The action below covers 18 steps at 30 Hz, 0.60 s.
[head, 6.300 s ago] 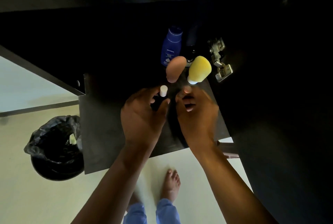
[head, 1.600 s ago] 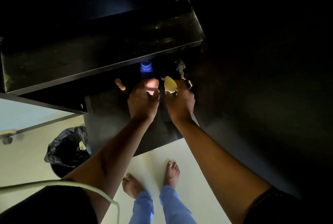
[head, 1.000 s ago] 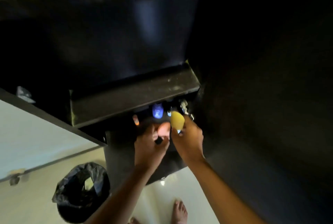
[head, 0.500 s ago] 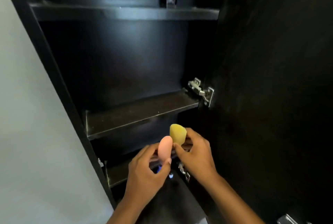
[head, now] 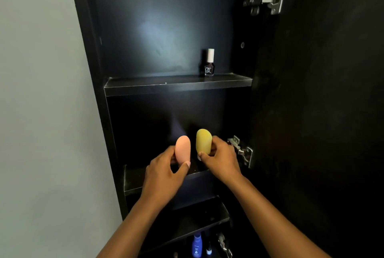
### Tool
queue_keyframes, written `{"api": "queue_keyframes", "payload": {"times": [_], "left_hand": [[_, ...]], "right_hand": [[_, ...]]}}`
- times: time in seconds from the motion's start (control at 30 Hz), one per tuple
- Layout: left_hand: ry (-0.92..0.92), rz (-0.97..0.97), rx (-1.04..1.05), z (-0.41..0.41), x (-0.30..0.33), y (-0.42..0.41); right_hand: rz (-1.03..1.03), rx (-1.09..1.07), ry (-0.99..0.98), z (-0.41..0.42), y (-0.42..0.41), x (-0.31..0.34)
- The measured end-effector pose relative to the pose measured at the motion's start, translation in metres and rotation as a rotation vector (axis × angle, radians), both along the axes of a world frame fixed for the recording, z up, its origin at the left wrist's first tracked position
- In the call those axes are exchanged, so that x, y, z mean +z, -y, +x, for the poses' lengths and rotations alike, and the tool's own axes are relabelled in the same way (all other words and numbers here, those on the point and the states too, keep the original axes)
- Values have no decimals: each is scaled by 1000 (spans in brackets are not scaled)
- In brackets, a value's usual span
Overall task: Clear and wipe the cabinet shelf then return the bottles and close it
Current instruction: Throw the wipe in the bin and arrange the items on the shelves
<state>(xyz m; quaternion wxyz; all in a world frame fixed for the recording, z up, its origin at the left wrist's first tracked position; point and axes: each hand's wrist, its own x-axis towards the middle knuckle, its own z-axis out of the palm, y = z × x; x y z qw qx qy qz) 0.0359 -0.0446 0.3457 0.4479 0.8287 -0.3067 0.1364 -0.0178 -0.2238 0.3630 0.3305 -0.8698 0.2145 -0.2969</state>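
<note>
Cabinet shelf lies just under both hands, likely mid-restock. Left hand pinches an upright pink sponge; right hand pinches a yellow sponge beside it. Next: set both down. Blue bottle, seemingly on a lower shelf, waits far below.

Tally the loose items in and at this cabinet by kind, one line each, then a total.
Makeup sponges: 2, pink sponge in the left hand, yellow sponge in the right hand
Nail polish bottle: 1
Blue lotion bottle: 1
Small dark bottle: 1
Total: 5
</note>
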Motion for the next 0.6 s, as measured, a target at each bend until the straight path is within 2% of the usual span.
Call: {"api": "queue_keyframes", "payload": {"times": [0.3,0.37,0.43,0.5,0.6], "left_hand": [[-56,16,68,10,-3,12],[-69,-1,77,11,-1,14],[-87,-27,86,10,1,14],[-115,-49,94,11,4,12],[-163,-64,84,14,10,8]], "right_hand": [[35,38,-79,13,19,-3],[18,-17,45,3,14,-4],[-73,-84,297,-13,1,-5],[-150,-18,461,-24,-15,-6],[-113,211,379,-19,-30,-12]]}}
